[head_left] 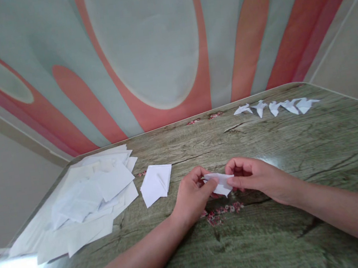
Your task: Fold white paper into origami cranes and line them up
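A small piece of folded white paper (221, 183) is held just above the table, between my two hands. My left hand (195, 191) pinches its left side, thumb on top. From the right, my right hand (254, 176) grips the other edge between thumb and curled fingers. The fingertips beneath the paper are partly hidden. To the left of my left hand lies a small stack of white paper squares (154, 184). Several folded white paper birds (274, 107) stand in a row at the far right of the table.
A large, loose pile of white paper sheets (87, 195) covers the table's left side. The wood-patterned table (196, 256) has printed red flowers. Behind its far edge rises a curtain-like backdrop (149, 45) in grey and red.
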Available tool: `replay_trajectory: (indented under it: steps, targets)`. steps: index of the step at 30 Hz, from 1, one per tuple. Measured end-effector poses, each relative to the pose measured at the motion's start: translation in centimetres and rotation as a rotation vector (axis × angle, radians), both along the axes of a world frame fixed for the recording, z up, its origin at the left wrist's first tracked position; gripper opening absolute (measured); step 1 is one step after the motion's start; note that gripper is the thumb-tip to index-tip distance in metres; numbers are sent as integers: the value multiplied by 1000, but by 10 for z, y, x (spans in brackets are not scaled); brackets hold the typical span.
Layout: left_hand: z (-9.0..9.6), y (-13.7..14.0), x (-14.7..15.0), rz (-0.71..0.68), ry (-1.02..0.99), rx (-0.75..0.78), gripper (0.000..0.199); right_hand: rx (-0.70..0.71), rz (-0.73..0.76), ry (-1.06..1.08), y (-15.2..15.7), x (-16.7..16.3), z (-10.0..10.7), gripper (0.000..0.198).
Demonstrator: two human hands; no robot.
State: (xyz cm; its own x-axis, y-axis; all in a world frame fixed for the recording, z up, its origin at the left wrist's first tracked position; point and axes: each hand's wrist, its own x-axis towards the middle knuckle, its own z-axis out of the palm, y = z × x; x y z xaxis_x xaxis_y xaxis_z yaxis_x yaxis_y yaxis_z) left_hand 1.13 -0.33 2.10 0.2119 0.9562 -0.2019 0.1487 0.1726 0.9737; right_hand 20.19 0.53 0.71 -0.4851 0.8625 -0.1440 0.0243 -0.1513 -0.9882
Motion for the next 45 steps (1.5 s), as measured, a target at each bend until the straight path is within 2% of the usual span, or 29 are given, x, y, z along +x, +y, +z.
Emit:
replay_trajectory:
  steps: [5,8,13,17,24,27,30,34,41,45]
  targets:
    - [0,1,-1,-12,-70,-21,19,-6,39,15,2,3,-3,33]
    - [2,2,-4,-76,-42,-20,13,-24,45,22,2,3,-2,35]
    - [10,1,-7,-248,50,3,40,-70,49,75,3,2,-2,36]
    - [12,0,-7,-243,154,-11,19,-45,65,33,2,1,-4,34]
    - [8,4,-14,-243,286,-33,25,78,92,-141,0,1,-4,38]
    - [9,5,-17,-304,309,-37,22,52,82,-155,0,1,-4,37]
    - [11,4,-16,-351,308,35,26,38,61,-186,1,1,-5,36]
    - [13,4,-11,-298,350,127,22,53,68,-194,1,0,-5,34]
    - [9,5,-10,-242,344,111,21,88,44,-199,-1,-1,2,35]
    - [8,5,-9,-219,362,119,22,48,90,-216,-2,-3,2,30]
